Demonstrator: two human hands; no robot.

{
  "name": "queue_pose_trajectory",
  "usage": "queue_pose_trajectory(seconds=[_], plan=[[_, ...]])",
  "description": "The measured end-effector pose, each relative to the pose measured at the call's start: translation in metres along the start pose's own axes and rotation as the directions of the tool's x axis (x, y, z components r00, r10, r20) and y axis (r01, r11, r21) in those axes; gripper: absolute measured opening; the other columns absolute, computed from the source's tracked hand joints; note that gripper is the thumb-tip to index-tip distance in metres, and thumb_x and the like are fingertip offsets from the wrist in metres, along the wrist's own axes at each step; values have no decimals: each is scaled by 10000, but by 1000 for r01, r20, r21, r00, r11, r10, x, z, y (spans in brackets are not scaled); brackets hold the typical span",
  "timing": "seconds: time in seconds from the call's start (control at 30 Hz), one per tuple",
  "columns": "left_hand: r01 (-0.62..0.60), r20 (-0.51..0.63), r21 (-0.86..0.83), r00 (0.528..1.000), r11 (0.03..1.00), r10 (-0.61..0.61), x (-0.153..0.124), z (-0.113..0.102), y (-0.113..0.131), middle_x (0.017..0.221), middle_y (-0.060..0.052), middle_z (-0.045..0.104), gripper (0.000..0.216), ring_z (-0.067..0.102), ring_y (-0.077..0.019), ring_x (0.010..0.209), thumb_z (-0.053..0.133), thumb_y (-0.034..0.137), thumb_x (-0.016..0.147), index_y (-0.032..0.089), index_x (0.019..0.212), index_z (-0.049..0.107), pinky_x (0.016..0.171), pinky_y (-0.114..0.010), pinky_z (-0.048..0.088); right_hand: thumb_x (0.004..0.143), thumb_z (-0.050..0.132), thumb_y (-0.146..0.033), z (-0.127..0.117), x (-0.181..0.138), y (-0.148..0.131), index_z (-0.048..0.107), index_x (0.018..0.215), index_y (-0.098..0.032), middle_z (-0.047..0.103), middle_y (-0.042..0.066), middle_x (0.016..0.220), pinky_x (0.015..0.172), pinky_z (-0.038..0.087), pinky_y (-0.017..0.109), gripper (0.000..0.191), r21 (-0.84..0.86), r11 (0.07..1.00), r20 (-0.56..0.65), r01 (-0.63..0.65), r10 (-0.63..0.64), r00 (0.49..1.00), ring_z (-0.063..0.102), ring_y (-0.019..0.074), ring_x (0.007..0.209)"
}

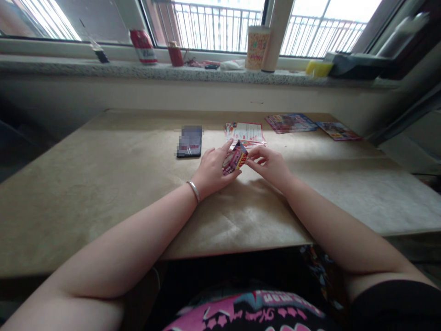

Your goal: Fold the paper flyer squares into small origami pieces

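Note:
A small, colourful printed paper piece point(235, 159), purple and red with yellow lettering, is held above the table in the middle. It looks folded, with a pointed top corner. My left hand point(214, 171), with a silver bangle at the wrist, grips it from the left, thumb along its lower edge. On the other side my right hand point(270, 166) pinches its right edge between thumb and fingertips. Just beyond the hands lies a loose stack of white printed sheets with red borders point(248, 131). Part of the paper piece is hidden behind my left fingers.
A dark phone point(189, 141) rests left of my hands. Colourful printed packets point(292, 123) and another printed pile point(339, 130) lie at the back right. On the windowsill stand a red-and-white can point(143, 47), a red lighter-like object point(175, 54) and a patterned cup point(257, 48).

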State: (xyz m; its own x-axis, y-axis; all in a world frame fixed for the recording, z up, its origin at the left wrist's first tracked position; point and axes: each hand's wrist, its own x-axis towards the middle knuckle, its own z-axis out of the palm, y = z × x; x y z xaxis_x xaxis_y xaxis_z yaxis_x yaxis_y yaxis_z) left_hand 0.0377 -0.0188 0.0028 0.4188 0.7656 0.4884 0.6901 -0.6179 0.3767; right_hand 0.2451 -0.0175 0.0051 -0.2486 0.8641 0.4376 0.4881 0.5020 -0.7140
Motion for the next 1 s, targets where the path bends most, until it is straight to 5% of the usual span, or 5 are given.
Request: queue_pose_trajectory(seconds=[0.47,0.73,1.0], plan=[[5,-45,-16,999,1000,-5,2,2,-4,1122,-77,664,417,613,-230,1040,581,398,880,171,1229,557,937,-360,481,846,598,-423,3,-1,3,602,843,-225,674,16,855,697,516,292,198,48,999,-85,-5,9,996,634,154,792],[59,-82,-49,995,997,-62,2,2,-5,1001,-42,676,297,623,-188,916,545,388,915,177,1114,607,839,-308,499,800,659,-419,11,-2,-6,562,935,-227,700,26,941,638,494,257,254,294,955,-65,-41,62,996,675,160,849],[-123,-269,-220,961,968,62,3,10,-11,927,-26,679,149,629,-175,882,683,284,839,202,957,646,826,-316,512,822,646,-301,9,-3,-8,652,847,-227,695,2,828,613,530,264,79,84,984,-177,156,-139,974,645,142,769]])
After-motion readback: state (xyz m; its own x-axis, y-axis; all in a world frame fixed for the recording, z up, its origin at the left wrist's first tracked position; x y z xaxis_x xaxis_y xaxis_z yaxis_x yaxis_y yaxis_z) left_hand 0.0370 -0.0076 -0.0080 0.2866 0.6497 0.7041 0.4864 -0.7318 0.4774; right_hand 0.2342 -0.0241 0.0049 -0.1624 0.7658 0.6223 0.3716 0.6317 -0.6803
